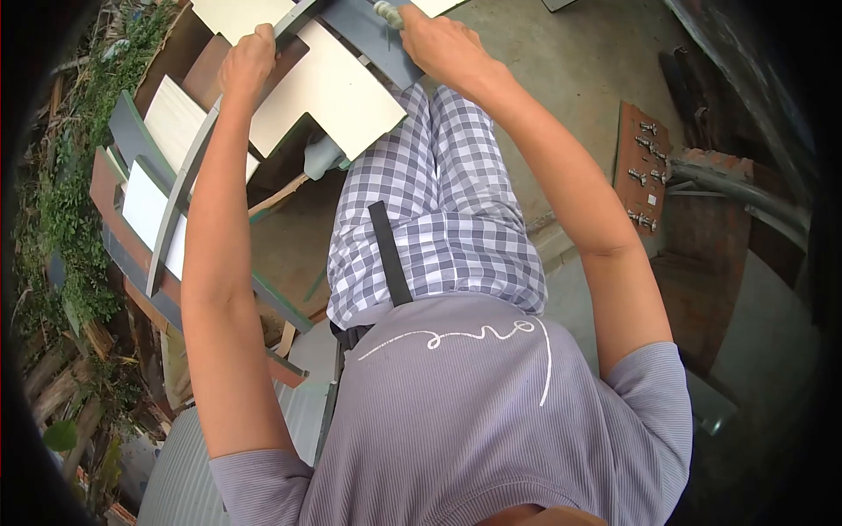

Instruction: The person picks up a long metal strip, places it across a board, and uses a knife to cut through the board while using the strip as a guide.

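Observation:
My left hand (248,63) grips the edge of a long grey board (189,180) that runs from the top of the view down to the left. My right hand (437,42) is closed around a small greenish tool (387,12) and presses it onto the grey board near the top. Cream-coloured panels (338,92) lie under and beside the board. Below the hands I see checked trousers and a grey shirt.
A stack of grey and cream boards (140,188) leans at the left, beside plants and wood scraps (57,219). At the right a brown board (640,167) carries several metal hinges on the concrete floor (570,79), next to a metal pipe (745,188).

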